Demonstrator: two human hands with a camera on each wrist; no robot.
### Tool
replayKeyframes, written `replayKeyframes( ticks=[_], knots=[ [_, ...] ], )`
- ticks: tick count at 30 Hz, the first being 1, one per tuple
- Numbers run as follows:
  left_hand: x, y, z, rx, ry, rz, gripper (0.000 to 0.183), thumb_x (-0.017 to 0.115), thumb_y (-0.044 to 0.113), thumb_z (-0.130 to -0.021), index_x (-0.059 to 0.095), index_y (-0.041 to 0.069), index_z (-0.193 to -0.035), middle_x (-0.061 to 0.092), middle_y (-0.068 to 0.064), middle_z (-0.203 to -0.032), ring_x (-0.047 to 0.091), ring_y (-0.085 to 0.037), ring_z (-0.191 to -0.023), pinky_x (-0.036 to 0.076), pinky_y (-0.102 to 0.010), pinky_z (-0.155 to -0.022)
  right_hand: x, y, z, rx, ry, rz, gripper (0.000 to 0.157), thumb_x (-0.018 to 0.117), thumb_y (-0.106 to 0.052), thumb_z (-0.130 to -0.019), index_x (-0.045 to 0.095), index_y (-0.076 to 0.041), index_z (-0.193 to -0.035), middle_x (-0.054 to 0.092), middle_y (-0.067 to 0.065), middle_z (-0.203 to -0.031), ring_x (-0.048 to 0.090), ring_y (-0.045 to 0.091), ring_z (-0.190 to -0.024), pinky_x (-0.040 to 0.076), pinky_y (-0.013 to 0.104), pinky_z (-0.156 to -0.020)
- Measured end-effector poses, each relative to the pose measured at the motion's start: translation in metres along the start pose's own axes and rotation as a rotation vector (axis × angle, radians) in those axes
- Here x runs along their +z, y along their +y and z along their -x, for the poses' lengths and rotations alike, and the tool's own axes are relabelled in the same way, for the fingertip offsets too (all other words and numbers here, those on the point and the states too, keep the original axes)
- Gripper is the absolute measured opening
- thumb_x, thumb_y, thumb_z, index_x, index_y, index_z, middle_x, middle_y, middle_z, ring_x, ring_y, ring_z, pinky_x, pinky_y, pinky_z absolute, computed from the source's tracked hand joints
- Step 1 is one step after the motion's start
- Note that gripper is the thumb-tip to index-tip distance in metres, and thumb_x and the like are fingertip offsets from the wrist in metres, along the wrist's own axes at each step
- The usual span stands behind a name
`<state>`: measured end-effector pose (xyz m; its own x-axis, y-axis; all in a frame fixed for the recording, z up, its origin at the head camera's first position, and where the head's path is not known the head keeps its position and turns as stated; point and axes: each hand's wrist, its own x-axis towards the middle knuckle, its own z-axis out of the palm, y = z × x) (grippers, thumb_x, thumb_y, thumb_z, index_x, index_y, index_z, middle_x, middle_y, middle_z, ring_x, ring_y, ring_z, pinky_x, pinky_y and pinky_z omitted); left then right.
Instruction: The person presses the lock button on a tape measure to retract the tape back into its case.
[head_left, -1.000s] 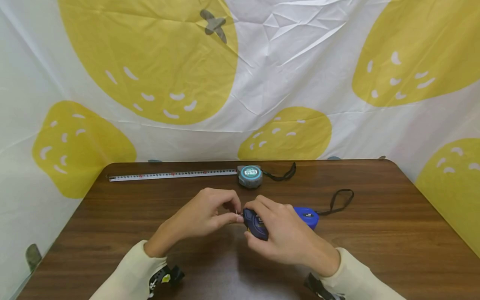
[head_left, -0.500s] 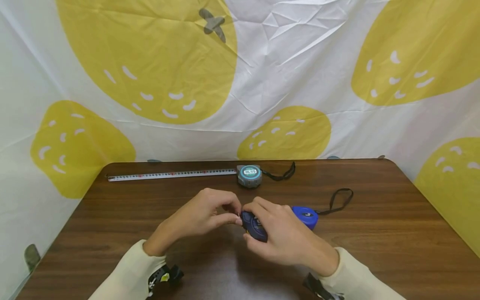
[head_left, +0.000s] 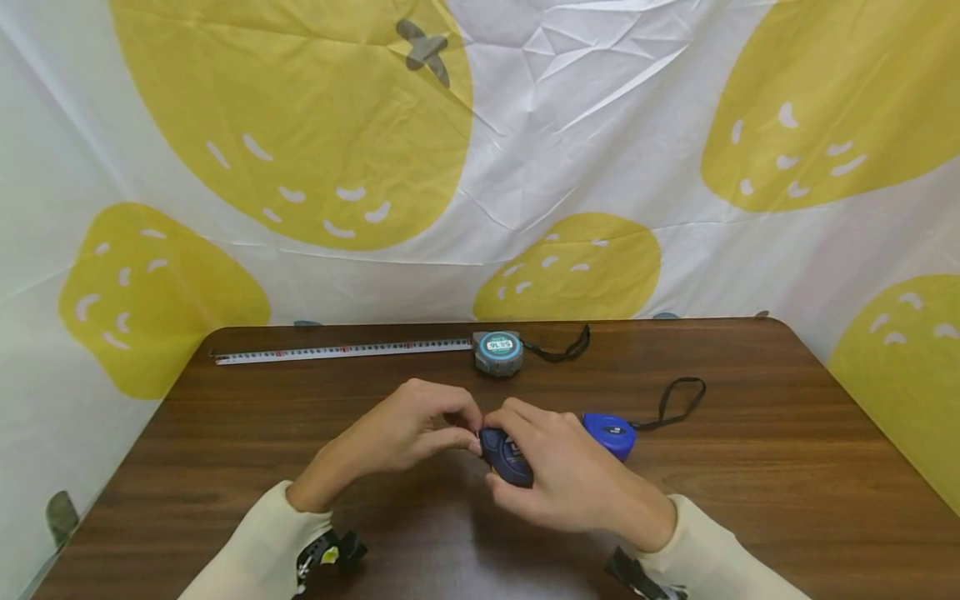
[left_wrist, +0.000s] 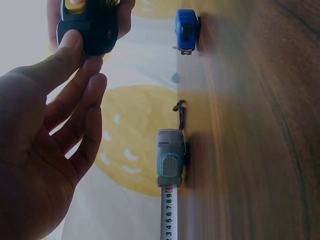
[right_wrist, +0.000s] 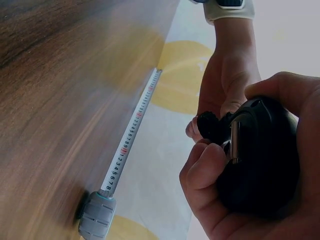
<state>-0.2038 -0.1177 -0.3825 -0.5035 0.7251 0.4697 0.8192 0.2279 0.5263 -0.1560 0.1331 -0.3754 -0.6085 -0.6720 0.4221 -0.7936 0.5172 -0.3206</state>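
My right hand (head_left: 577, 475) grips a dark blue tape measure (head_left: 504, 458) from above, thumb on the near side. In the right wrist view its dark case (right_wrist: 260, 155) shows a metal clip (right_wrist: 235, 141). At the left end of the case, my left hand (head_left: 401, 429) pinches the tape's mouth between thumb and index finger. The left wrist view has the left thumb against the case's dark front (left_wrist: 95, 37), below a yellow button (left_wrist: 75, 6), while the other fingers curve loosely. What the left fingertips cover is hidden.
Behind the hands lies a grey and teal tape measure (head_left: 498, 354), its blade (head_left: 345, 351) drawn out to the left. A blue tape measure (head_left: 611, 435) with a black strap (head_left: 684, 400) is just beyond the right hand. A patterned cloth (head_left: 360, 283) hangs along the table's back edge.
The dark blue tape measure and right hand have shifted slightly left, so the small gap between the case and the left fingertips has closed. The other two tape measures stay put.
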Motion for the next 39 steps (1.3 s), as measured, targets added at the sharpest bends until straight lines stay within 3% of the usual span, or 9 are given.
replayKeyframes(
  ticks=[7, 14, 23, 31, 39],
  knots=[
    [0.002, -0.002, 0.0, 0.023, 0.001, 0.017, 0.012, 0.087, 0.011, -0.094, 0.076, 0.013, -0.099, 0.074, 0.009, -0.095, 0.066, -0.002, -0.087, 0.061, -0.039, -0.075, -0.001, 0.003, 0.0, 0.005, -0.024, -0.023, 0.044, 0.085, -0.032, -0.087, 0.068, -0.014, -0.123, 0.061, -0.012, -0.104, 0.061, 0.004, -0.08, 0.05, 0.021, -0.064],
    [0.002, -0.002, 0.0, 0.0, 0.014, 0.019, 0.011, 0.087, 0.01, -0.094, 0.077, 0.013, -0.099, 0.075, 0.009, -0.095, 0.066, -0.003, -0.087, 0.06, -0.039, -0.075, -0.006, 0.007, 0.0, 0.026, -0.093, -0.102, 0.054, 0.091, -0.038, -0.086, 0.066, -0.016, -0.128, 0.063, -0.011, -0.111, 0.064, 0.006, -0.087, 0.055, 0.023, -0.072],
    [0.001, -0.004, 0.001, -0.008, 0.019, 0.027, 0.01, 0.085, 0.007, -0.096, 0.078, 0.012, -0.1, 0.075, 0.008, -0.096, 0.067, -0.005, -0.087, 0.061, -0.043, -0.076, -0.007, 0.015, 0.002, -0.049, -0.12, -0.177, 0.071, 0.091, -0.014, -0.07, 0.06, -0.013, -0.134, 0.059, -0.008, -0.118, 0.064, 0.008, -0.1, 0.058, 0.027, -0.086],
    [0.004, -0.007, 0.0, -0.021, 0.024, 0.014, 0.008, 0.083, 0.008, -0.098, 0.078, 0.011, -0.103, 0.076, 0.007, -0.097, 0.07, -0.004, -0.091, 0.061, -0.037, -0.082, -0.009, 0.02, 0.003, -0.016, -0.107, -0.158, 0.074, 0.093, -0.016, -0.07, 0.058, -0.015, -0.135, 0.066, -0.004, -0.121, 0.066, 0.01, -0.104, 0.059, 0.033, -0.09],
    [0.005, -0.008, 0.0, -0.017, 0.076, -0.024, 0.008, 0.084, 0.01, -0.099, 0.079, 0.011, -0.105, 0.077, 0.006, -0.098, 0.07, -0.005, -0.091, 0.061, -0.036, -0.081, -0.015, 0.027, 0.0, -0.024, -0.088, -0.106, 0.071, 0.095, -0.017, -0.069, 0.062, -0.014, -0.132, 0.069, -0.005, -0.118, 0.068, 0.011, -0.101, 0.06, 0.036, -0.086]
  ],
)
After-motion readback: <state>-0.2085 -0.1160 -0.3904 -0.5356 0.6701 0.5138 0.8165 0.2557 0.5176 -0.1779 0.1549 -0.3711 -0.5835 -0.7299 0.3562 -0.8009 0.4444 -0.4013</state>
